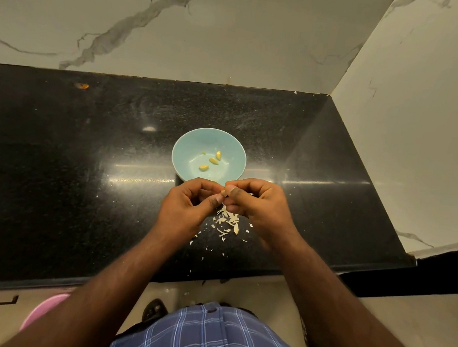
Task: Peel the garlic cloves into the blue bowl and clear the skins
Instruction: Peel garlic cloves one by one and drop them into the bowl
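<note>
left hand (191,203) and right hand (250,200) pinch one garlic clove (223,192) between fingertips, just before blue bowl (185,146) | bowl holds three peeled cloves (213,160) | skins (227,220) litter counter (83,159), uncleared | judged midway

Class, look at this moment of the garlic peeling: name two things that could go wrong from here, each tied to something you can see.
1. Both hands, left hand and right hand, pinch the clove short of the blue bowl; if the grip slips, it may land among the skins.
2. Flakes already reach the counter edge and may fall to the floor.
</note>
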A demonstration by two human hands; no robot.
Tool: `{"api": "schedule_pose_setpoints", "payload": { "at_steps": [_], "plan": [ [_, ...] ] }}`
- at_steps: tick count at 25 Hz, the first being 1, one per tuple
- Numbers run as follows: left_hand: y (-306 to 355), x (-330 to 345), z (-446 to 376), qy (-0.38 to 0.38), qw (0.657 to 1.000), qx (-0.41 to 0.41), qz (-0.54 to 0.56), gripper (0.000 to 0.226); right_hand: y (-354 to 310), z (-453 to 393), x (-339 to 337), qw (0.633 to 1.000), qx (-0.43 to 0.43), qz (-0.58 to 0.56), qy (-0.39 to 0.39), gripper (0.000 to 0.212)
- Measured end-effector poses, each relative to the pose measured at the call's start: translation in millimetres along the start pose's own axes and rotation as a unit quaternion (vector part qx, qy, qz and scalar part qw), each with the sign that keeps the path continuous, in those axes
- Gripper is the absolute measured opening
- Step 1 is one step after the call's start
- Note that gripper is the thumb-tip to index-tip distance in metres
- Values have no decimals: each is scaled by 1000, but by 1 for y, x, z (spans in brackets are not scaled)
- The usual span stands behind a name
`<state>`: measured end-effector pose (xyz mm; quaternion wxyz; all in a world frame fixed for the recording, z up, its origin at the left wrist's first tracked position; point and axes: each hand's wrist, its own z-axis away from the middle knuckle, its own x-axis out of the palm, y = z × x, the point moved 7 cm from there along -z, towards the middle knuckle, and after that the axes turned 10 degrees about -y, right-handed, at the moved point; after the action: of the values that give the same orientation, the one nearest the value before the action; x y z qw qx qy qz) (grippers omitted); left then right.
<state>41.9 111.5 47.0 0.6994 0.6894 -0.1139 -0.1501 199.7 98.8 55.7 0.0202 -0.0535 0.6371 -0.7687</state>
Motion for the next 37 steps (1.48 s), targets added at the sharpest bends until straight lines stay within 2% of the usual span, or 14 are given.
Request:
{"api": "schedule_pose_setpoints", "payload": {
  "at_steps": [3,8,12,16,19,26,32,37],
  "plan": [
    [-3,-1,1,-10,1000,2,-22,12,-3,0,0,1000,3,-2,5,8],
    [-4,-2,0,1,1000,-6,6,14,2,1,-1,998,23,-62,6,16],
    [-2,-2,0,16,1000,-5,20,17,1,1,-2,997,-17,76,18,22],
    [-1,-1,-2,23,998,-13,63,15,4,1,-6,985,-16,170,19,23],
    [-5,-2,-2,28,997,-23,71,15,5,0,-12,987,4,159,13,23],
    [-11,-1,-3,-8,997,-45,65,20,-13,2,-8,987,-61,148,-14,27],
    [-12,0,0,24,972,-78,222,22,-12,2,-1,996,-40,74,-37,28],
    [-8,-1,3,29,965,-87,246,34,-14,4,6,992,-41,101,-57,30]
  ]
}}
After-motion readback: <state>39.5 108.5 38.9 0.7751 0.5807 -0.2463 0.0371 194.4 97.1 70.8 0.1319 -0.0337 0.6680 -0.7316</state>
